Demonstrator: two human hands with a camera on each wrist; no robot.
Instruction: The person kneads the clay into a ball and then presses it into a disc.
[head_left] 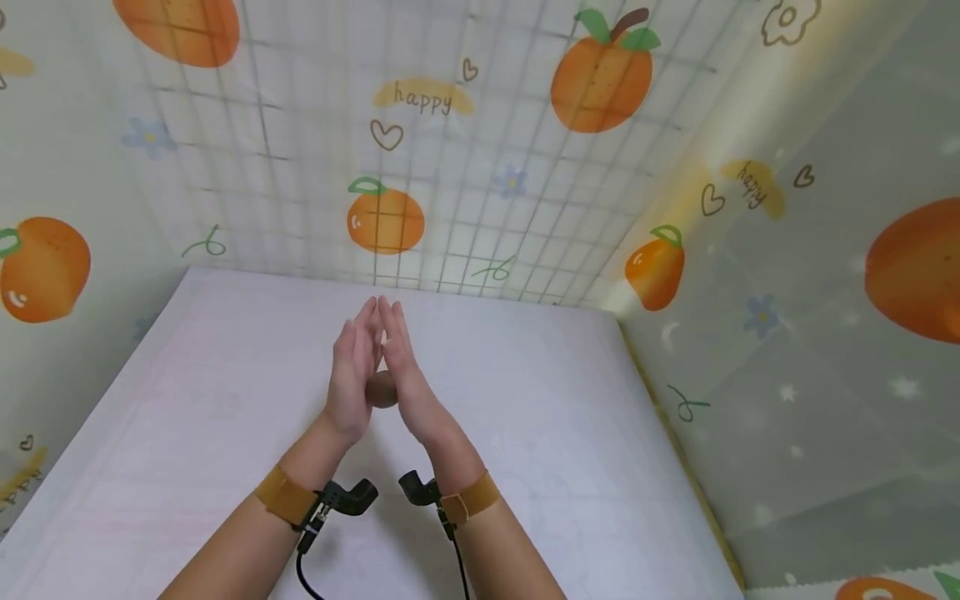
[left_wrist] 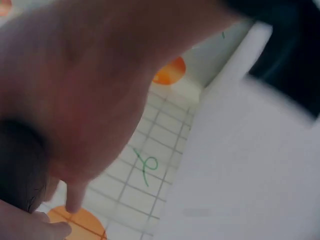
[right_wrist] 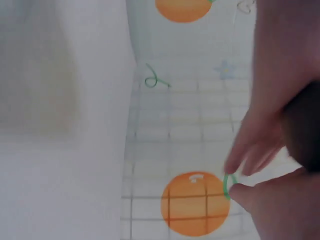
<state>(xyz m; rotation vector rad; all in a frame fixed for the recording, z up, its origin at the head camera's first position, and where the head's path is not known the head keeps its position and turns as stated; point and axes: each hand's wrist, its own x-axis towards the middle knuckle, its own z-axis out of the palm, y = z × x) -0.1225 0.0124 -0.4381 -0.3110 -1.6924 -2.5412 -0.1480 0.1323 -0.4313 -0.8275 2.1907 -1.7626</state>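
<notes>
A small round brown ball (head_left: 382, 389) sits between the two palms, above the white tabletop. My left hand (head_left: 348, 379) presses against its left side and my right hand (head_left: 415, 392) against its right, both with fingers extended forward. The fingertips lean together at the far end, with a narrow gap lower down. Dark and blurred, the ball (left_wrist: 20, 167) shows at the left edge of the left wrist view. In the right wrist view the ball (right_wrist: 305, 125) is cut off by the right edge.
The white tabletop (head_left: 225, 467) spreads beneath both arms. A patterned cloth (head_left: 315, 208) with oranges hangs over a wire grid behind it, with cloth at both sides too. Each wrist wears a brown band (head_left: 470, 497) with a small black camera (head_left: 352, 497) and cable.
</notes>
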